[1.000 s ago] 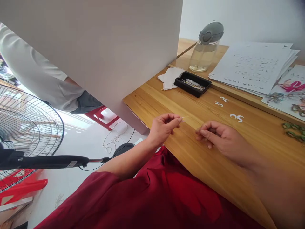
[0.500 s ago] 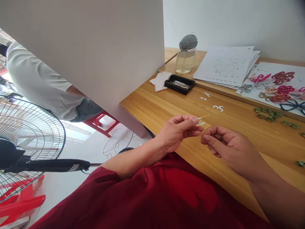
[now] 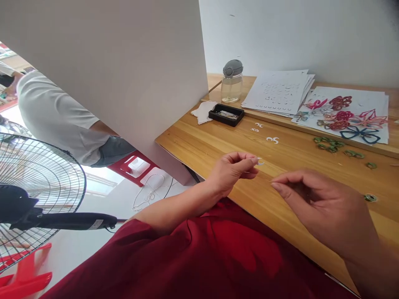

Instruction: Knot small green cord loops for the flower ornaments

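White crescent [image 3: 261, 163] stays pinched in the left hand [image 3: 232, 171] while the right hand [image 3: 326, 205], narrowed, contents impossible to tell, has drawn farther away, apparently leaving one-handed support.

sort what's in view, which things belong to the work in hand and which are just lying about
Likely in the work:
white crescent in the left hand
loose crescents on the table
sheets with crescent marks
perhaps the black tray and green loops

Seemingly just lying about:
bottle
fan
red stool
tangled white cord
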Action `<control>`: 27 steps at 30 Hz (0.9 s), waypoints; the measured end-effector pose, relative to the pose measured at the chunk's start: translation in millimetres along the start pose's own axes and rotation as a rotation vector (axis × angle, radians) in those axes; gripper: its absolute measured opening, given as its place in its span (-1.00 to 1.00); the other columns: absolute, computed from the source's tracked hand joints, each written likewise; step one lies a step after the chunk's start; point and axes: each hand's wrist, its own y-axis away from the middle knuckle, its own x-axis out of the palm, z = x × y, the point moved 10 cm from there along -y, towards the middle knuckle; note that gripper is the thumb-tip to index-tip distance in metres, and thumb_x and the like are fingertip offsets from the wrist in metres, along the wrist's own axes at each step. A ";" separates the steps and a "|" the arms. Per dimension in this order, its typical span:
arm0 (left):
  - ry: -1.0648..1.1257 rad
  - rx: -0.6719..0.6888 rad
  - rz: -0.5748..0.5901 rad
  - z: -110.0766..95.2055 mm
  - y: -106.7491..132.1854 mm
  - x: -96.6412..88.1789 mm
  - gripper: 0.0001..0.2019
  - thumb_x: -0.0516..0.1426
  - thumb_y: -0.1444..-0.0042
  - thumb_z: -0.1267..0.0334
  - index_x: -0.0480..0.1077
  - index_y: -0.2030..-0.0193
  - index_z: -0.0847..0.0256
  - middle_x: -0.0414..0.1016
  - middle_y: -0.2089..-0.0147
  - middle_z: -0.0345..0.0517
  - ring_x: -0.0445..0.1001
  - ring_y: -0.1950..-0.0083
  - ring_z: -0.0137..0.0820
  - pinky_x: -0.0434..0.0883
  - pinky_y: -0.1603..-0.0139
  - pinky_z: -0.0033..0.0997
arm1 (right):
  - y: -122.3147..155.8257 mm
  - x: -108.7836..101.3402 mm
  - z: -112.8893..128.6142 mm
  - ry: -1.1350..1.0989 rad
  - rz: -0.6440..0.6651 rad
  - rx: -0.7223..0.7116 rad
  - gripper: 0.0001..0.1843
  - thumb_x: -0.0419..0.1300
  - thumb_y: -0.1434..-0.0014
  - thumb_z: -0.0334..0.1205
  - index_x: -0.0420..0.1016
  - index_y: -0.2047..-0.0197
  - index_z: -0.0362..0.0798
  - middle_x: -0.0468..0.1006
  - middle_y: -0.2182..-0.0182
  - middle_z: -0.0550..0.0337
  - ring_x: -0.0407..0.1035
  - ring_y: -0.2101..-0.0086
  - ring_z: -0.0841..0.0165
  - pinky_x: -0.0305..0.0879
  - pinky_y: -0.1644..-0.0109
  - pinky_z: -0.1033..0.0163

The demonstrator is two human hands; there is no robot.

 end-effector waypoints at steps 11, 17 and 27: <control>-0.192 -0.043 0.092 10.3 4.4 22.2 -0.56 0.53 0.13 0.01 0.52 0.32 0.27 0.52 0.35 -0.19 0.49 0.32 -0.49 0.45 0.30 -0.47 | 2.6 -17.8 20.1 0.229 -0.147 -0.149 -0.90 0.31 -0.38 -0.07 0.69 0.16 0.26 0.72 0.29 0.16 0.56 0.34 0.18 0.40 0.25 0.02; -0.224 -0.014 0.130 8.1 5.8 27.0 -0.57 0.54 0.15 0.01 0.55 0.32 0.27 0.53 0.40 -0.19 0.47 0.35 -0.49 0.45 0.32 -0.48 | 8.3 -17.4 24.6 0.376 -0.192 -0.266 -0.83 0.30 -0.40 -0.17 0.72 0.03 0.29 0.74 0.17 0.15 0.62 0.20 0.14 0.43 0.23 0.05; -0.178 -0.020 0.101 6.0 3.7 25.6 -0.60 0.50 0.06 0.03 0.49 0.31 0.25 0.57 0.35 -0.13 0.63 0.24 -0.36 0.46 0.34 -0.48 | 9.8 -14.0 36.3 0.458 -0.130 -0.313 -0.84 0.25 -0.44 -0.22 0.64 0.07 0.26 0.75 0.21 0.19 0.65 0.20 0.15 0.38 0.28 0.05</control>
